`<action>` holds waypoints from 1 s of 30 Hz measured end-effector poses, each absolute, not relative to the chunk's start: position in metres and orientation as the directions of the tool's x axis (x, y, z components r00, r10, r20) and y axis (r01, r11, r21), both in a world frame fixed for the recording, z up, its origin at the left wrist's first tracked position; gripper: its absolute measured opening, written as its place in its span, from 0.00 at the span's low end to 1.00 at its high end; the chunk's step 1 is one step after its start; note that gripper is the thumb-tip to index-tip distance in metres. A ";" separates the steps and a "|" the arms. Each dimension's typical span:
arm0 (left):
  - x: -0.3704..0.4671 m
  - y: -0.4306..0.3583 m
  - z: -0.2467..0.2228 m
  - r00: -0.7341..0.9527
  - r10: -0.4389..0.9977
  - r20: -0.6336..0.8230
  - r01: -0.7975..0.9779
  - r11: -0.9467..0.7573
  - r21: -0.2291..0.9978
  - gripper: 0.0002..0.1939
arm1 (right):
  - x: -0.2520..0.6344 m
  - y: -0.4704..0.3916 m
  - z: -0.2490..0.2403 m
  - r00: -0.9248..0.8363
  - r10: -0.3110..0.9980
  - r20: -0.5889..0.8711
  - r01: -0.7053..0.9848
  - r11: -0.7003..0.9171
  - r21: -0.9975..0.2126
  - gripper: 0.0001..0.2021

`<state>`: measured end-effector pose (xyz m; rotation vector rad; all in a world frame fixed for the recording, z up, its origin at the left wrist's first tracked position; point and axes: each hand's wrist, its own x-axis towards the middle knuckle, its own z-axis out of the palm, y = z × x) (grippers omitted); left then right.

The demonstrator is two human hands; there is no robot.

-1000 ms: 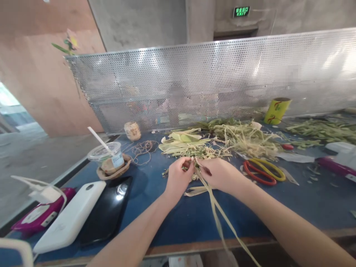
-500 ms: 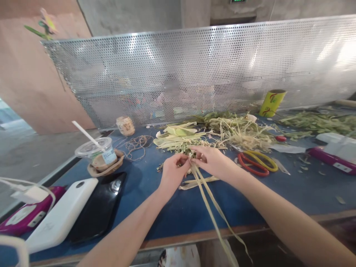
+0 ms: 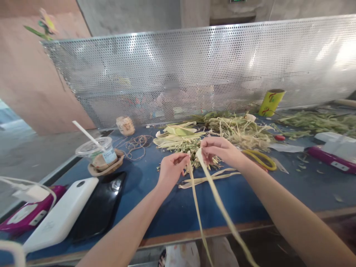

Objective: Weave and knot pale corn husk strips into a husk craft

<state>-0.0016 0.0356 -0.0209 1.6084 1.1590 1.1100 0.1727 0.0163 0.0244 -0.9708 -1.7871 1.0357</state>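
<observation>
My left hand (image 3: 172,168) pinches the upper end of a narrow, pale dried leaf strip (image 3: 196,202), which hangs down past the table's front edge. Close by on the right, my right hand (image 3: 218,151) is closed on a second, wider strip (image 3: 219,200), also dangling over the edge. The two strips are apart at the top. Just behind my hands lies a pile of short green-and-straw-coloured stalks (image 3: 180,146). More loose strips (image 3: 208,180) rest flat on the blue table beneath my hands.
Scissors with a yellow handle (image 3: 260,160) lie right of my right hand, partly hidden by it. A lidded cup (image 3: 94,146), tangled twine (image 3: 137,144), a black phone (image 3: 98,209) and a white power bank (image 3: 61,213) are at left. A perforated metal panel (image 3: 178,74) stands behind.
My hands were together with the strips between them. Now they have moved apart, the right one slightly up and right, each holding its own strip. My right forearm now covers the red scissor handle.
</observation>
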 end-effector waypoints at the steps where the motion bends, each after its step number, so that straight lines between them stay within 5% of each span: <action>1: -0.002 0.035 -0.021 0.181 0.967 0.181 0.228 -0.220 0.949 0.13 | 0.175 0.016 0.026 -0.374 0.884 0.280 0.181 0.366 -0.913 0.07; 11: 0.001 0.030 -0.024 0.292 0.941 0.173 0.256 -0.251 0.934 0.13 | 0.165 0.020 0.010 -0.435 0.865 0.250 0.637 0.492 -0.594 0.06; 30: 0.005 0.026 -0.018 0.359 0.925 0.123 0.124 -0.177 0.976 0.16 | 0.170 0.024 0.005 -0.370 0.902 0.224 0.654 0.424 -0.626 0.06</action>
